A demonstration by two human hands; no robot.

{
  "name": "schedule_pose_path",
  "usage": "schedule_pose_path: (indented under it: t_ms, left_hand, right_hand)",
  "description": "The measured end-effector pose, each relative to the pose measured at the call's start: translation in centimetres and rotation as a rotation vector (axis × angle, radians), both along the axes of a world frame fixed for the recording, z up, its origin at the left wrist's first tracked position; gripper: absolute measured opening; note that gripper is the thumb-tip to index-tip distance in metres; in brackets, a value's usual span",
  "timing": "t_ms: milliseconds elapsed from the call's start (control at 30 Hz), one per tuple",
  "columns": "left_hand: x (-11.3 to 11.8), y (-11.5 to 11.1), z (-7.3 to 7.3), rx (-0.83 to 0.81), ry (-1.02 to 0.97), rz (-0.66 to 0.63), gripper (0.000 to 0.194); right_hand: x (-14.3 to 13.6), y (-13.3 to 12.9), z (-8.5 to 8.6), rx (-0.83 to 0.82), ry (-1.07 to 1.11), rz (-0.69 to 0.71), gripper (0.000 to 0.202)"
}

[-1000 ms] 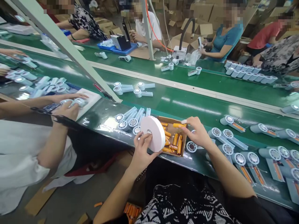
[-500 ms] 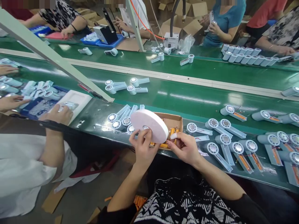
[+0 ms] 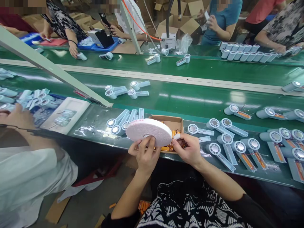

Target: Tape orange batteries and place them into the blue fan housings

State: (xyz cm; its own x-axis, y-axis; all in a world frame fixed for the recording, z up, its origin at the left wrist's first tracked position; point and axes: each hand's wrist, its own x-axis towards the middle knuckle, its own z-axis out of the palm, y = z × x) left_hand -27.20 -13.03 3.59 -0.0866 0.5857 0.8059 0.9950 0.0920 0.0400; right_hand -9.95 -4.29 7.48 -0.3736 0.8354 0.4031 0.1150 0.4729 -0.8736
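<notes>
My left hand (image 3: 145, 155) grips a wide roll of white tape (image 3: 147, 130), its fingers at the core hole and the roll tilted nearly flat. Right at the roll's right edge, my right hand (image 3: 188, 147) is closed in a pinch, with a white wrap on one fingertip. An orange piece with thin wires shows under its fingers, but what the pinch holds is hidden. Behind and below the roll stands a cardboard box (image 3: 177, 122) with orange batteries (image 3: 167, 148) in it.
Light-blue fan bodies (image 3: 225, 139) lie to the right, several with orange batteries in their handles. More fan bodies (image 3: 116, 122) lie left of the box. A green conveyor (image 3: 190, 95) runs behind. A slanted metal post (image 3: 59, 69) crosses the left; co-workers sit beside and opposite.
The tape roll has tipped flatter and shifted slightly left with my left hand. My right hand stays at its edge. A co-worker's hand opposite has reached a fan on the belt.
</notes>
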Motion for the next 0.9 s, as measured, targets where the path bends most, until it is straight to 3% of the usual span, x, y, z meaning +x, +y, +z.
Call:
schedule_pose_path:
  t_ms: [300,533,667,800,900]
  left_hand:
    - [0.3,-0.3,-0.1,-0.021,-0.007,-0.001,0.035]
    - [0.3,-0.5,-0.7,-0.044,-0.033,-0.005,0.035]
    - [0.4,-0.3,-0.4,-0.062,-0.089,-0.034,0.040]
    - [-0.3,-0.2,-0.2,-0.139,-0.275,-0.037,0.056]
    - [-1.0,-0.2,-0.4,-0.190,-0.386,-0.054,0.060]
  right_hand:
    - [0.0,0.1,0.1,0.065,0.018,-0.023,0.003]
    - [-0.1,0.2,0.3,0.058,-0.048,-0.042,0.012]
    - [0.1,0.2,0.1,0.136,-0.042,-0.056,0.012]
    - [0.8,-0.1,-0.8,0.256,-0.037,0.099,0.010]
    - [1.6,-0.7,-2.0,0.239,-0.086,0.272,0.011]
